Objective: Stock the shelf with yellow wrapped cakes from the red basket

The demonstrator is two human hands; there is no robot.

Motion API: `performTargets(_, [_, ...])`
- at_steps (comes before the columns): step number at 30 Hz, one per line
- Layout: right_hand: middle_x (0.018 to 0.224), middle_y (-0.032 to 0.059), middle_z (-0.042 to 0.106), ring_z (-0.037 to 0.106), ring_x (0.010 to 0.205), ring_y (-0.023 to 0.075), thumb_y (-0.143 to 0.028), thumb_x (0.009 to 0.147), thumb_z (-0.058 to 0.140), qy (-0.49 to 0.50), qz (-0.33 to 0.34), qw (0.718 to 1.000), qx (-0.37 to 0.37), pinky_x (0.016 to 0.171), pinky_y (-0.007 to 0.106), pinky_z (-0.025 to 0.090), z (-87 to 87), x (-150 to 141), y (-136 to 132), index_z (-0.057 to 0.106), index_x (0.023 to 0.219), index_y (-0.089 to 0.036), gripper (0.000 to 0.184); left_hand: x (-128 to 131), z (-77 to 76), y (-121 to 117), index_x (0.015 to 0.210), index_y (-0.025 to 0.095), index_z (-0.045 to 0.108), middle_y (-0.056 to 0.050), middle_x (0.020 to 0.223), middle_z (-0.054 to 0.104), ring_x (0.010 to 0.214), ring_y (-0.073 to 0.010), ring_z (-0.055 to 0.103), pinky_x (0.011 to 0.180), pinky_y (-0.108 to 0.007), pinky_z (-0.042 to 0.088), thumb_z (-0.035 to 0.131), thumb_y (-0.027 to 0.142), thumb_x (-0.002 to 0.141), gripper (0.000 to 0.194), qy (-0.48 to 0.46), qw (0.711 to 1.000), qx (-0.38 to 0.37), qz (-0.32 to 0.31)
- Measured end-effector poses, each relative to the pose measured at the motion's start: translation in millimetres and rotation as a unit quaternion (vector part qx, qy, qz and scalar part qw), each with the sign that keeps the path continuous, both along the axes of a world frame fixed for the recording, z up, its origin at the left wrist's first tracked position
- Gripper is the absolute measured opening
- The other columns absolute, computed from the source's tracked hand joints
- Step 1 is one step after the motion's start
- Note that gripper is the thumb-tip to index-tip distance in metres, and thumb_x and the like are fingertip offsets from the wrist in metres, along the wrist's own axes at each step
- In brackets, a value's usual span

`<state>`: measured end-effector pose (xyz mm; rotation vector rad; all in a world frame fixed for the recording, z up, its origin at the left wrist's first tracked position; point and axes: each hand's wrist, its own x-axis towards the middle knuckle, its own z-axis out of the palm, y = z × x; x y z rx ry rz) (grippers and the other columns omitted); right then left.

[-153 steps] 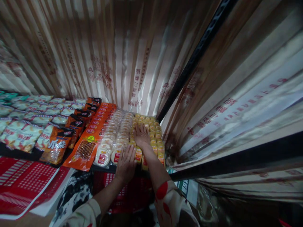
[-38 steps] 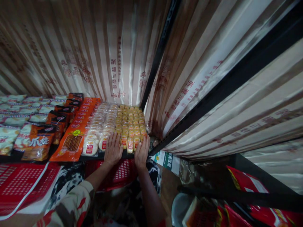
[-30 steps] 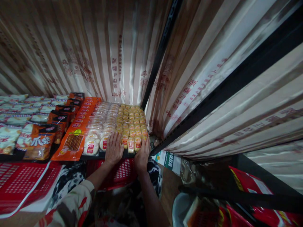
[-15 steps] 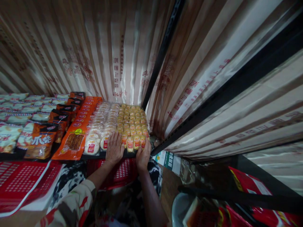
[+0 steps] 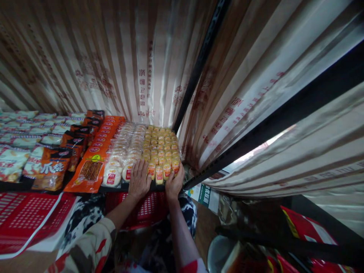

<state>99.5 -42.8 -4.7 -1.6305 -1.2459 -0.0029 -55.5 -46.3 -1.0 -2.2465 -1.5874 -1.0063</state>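
Small yellow wrapped cakes (image 5: 160, 149) with red-and-white labels stand in tight rows at the right end of a dark shelf. My left hand (image 5: 139, 178) lies with fingers stretched out against the front, where the white round packs (image 5: 112, 175) meet the yellow ones. At the front right corner of the yellow rows is my right hand (image 5: 174, 185). Its thumb rests on the front and its fingers reach along the right side, thumb and fingers apart. Neither hand lifts a pack. My fingers partly cover the front packs.
Left along the shelf are orange packs of brown sticks (image 5: 92, 170), brown-orange snack bags (image 5: 52, 168) and pale bags (image 5: 13, 163). Below hang red baskets (image 5: 28, 216). Printed curtains (image 5: 119, 68) and black posts (image 5: 196, 76) rise behind. Red packages (image 5: 308, 225) lie lower right.
The view has shifted slightly, and a bright gap in the right-hand curtain shows now. My right thumb has moved up onto the front cakes. The left hand stays against the same packs.
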Motion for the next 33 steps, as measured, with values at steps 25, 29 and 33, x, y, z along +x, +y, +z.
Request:
performTargets(25, [0.138,0.0217,0.039,0.032,0.131,0.0259,-0.032,0.093,0.028,-0.042,0.027,0.998,-0.043,0.106,0.048,0.030,7.5,-1,-3,0.031,0.137,-0.005,0.052,0,-3.6,0,0.140,0.010,0.028,-0.017,0.142,0.037,0.138,-0.0281,0.021,0.110,-0.049,0.023,0.045,0.023,0.086,0.059,0.002,1.000,0.000,0.001])
performTargets(29, [0.139,0.0202,0.039,0.032,0.132,0.0255,-0.033,0.092,0.030,-0.043,0.035,0.997,-0.045,0.106,0.048,0.030,10.8,4,0,0.029,0.138,-0.007,0.053,0,-4.1,1,0.141,0.010,0.027,-0.016,0.144,0.035,0.138,-0.0282,0.021,0.111,-0.050,0.022,0.045,0.023,0.086,0.059,0.004,1.000,-0.005,0.001])
performTargets(33, [0.137,0.0198,0.040,0.034,0.130,0.0244,-0.033,0.090,0.032,-0.030,0.050,0.998,-0.039,0.107,0.046,0.029,12.3,9,8,0.030,0.137,-0.007,0.053,-1,-4.5,1,0.140,0.009,0.029,-0.017,0.143,0.036,0.138,-0.0284,0.021,0.111,-0.050,0.022,0.045,0.023,0.085,0.058,0.007,1.000,-0.006,0.001])
